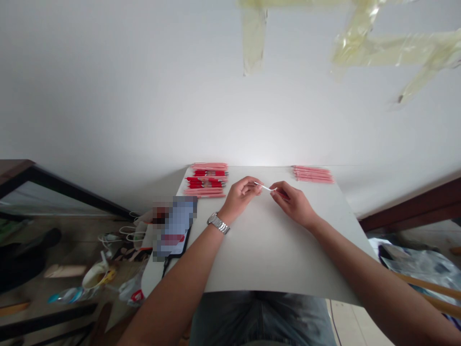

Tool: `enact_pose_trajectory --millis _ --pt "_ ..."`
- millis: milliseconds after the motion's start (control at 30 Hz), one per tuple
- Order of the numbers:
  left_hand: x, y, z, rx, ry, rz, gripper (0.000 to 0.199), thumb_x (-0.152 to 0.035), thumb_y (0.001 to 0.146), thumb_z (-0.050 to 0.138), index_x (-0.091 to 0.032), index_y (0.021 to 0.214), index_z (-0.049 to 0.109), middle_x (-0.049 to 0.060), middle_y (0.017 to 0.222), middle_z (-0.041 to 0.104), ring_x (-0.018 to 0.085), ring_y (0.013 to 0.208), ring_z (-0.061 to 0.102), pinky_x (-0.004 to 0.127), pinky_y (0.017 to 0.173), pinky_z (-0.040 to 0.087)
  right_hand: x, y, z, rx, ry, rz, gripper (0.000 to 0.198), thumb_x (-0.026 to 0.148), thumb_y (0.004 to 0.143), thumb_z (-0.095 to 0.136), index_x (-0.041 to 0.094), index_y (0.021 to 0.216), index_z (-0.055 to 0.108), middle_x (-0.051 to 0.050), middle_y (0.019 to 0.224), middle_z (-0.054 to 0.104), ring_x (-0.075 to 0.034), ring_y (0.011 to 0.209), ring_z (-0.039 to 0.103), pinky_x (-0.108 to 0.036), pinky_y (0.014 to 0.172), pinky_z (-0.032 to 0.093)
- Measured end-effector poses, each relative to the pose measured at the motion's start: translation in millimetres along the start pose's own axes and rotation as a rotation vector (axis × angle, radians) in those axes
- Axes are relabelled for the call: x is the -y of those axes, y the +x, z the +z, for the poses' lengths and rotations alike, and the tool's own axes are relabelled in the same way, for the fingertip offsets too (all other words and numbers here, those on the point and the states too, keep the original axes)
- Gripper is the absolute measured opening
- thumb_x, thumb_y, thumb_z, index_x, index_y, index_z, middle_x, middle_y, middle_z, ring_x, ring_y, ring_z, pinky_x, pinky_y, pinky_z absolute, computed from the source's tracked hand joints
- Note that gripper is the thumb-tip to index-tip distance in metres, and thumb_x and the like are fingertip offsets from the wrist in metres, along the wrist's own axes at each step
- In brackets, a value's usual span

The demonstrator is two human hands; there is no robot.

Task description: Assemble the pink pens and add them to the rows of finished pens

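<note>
My left hand (244, 193), with a silver watch (218, 223) on the wrist, is closed over the middle of the table. It pinches one end of a slim white stick (265, 187) that looks like a pen refill. Across from it, my right hand (292, 203) is closed on a red pen part (283, 195), mostly covered by the fingers. The stick's other end meets the right fingertips; whether it enters the red part I cannot tell. Red and pink pens (206, 184) lie in rows to the left, and several pink pens (313, 174) lie at the back right.
The white table (281, 259) stands against a white wall (201, 96). A phone (180, 226) with a cable rests on its left edge. On the left, a white cup (94, 276) and a plastic bottle (66, 295) sit lower down. Plastic bags (425, 264) are at the right.
</note>
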State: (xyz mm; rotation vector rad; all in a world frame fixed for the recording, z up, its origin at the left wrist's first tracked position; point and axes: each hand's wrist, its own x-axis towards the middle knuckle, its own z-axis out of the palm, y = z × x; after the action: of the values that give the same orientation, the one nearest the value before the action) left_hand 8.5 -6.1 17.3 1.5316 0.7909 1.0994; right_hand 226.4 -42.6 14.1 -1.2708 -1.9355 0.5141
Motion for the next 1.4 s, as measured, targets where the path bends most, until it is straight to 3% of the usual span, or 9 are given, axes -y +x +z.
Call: enact_pose_trajectory --millis 133,300,500,933,1100,1400 --pt "-0.7 3.2 -5.8 -0.112 -0.094 0.007 0.031 -0.049 0.093 0.067 -0.019 0.102 0.061 0.01 0.105 0.074 0.018 0.088 0.071 0.027 0.067 0.057 -3.4 1.0 -1.2 -0.004 -0.008 0.023 0.026 0.045 0.102 0.052 0.023 0.113 0.063 0.0 0.078 0.064 -0.014 0.065 0.056 -0.026 0.065 0.044" --pt "3.4 7.4 -13.7 -0.284 -0.138 0.039 0.031 -0.051 0.096 0.063 -0.021 0.099 0.055 0.008 0.105 0.073 0.015 0.089 0.071 0.034 0.086 0.061 -7.6 2.0 -1.5 -0.026 -0.013 0.038 0.027 0.045 0.102 0.052 0.023 0.115 0.062 0.001 0.079 0.063 -0.014 0.067 0.055 -0.026 0.066 0.044" --pt "9.8 11.2 -21.3 -0.417 -0.034 0.092 0.03 -0.049 0.095 0.065 -0.021 0.101 0.057 0.004 0.093 0.068 0.013 0.084 0.068 0.03 0.081 0.06 -8.2 1.8 -1.8 -0.044 -0.022 0.037 0.028 0.045 0.101 0.052 0.023 0.116 0.062 0.0 0.079 0.063 -0.014 0.066 0.055 -0.027 0.067 0.045" --pt "20.9 9.5 -31.2 -0.392 0.351 0.123 0.025 -0.03 0.098 0.058 -0.021 0.12 0.065 0.008 0.11 0.067 0.015 0.082 0.072 0.028 0.074 0.06 -8.9 2.3 -1.5 -0.056 -0.03 0.047 0.03 0.048 0.101 0.052 0.024 0.116 0.062 0.0 0.078 0.065 -0.015 0.066 0.057 -0.027 0.066 0.046" --pt "13.4 7.3 -30.1 -0.43 0.55 0.132 0.023 -0.022 0.093 0.063 -0.023 0.115 0.067 0.005 0.098 0.072 0.018 0.085 0.069 0.034 0.082 0.057 -8.1 2.1 -0.4 -0.049 -0.016 0.04 0.029 0.046 0.101 0.052 0.023 0.116 0.062 0.0 0.078 0.064 -0.015 0.066 0.056 -0.027 0.067 0.046" --pt "15.0 4.6 -29.4 -0.361 0.673 0.127 0.019 -0.017 0.09 0.066 -0.024 0.108 0.064 0.004 0.102 0.07 0.014 0.071 0.064 0.031 0.072 0.053 -7.7 1.6 -0.1 -0.044 -0.012 0.04 0.028 0.045 0.101 0.052 0.023 0.116 0.062 0.0 0.079 0.064 -0.015 0.066 0.056 -0.027 0.067 0.046"
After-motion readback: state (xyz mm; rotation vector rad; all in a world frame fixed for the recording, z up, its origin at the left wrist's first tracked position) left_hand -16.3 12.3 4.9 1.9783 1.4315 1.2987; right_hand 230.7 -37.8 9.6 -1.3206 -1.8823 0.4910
